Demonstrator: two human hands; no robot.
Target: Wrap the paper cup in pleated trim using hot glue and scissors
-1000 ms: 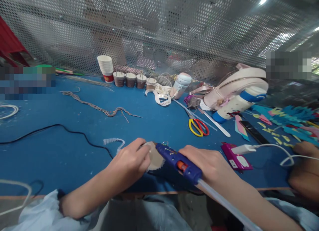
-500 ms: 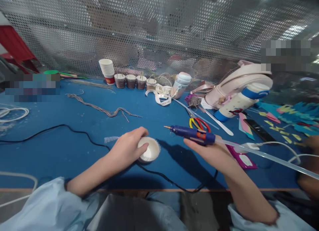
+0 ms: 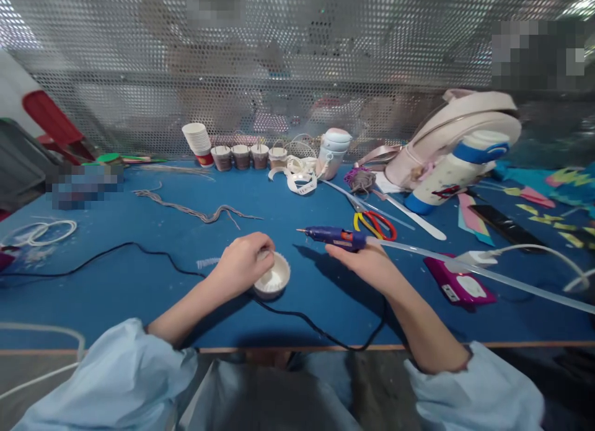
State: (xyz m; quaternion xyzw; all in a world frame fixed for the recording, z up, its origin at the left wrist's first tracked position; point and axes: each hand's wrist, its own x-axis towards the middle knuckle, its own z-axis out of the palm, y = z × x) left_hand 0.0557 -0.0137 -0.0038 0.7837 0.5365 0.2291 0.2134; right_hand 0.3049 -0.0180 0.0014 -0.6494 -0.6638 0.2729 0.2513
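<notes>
Scissors (image 3: 366,214), red-and-yellow-handled, lie beyond right hand (image 3: 367,263), wrapped round blue plastic glue gun (image 3: 331,235); left hand (image 3: 244,260) grips round white cup (image 3: 280,276).

Cup (image 3: 277,283) left of glue gun (image 3: 331,235)

Illumination is moderate; glare marks both upper corners. The glue gun (image 3: 337,236) casts a soft shadow on the table (image 3: 116,307). Edges stretch; pixelated blocks intrude; shapes behind the perforated panel (image 3: 279,90) seem unfocused.
</notes>
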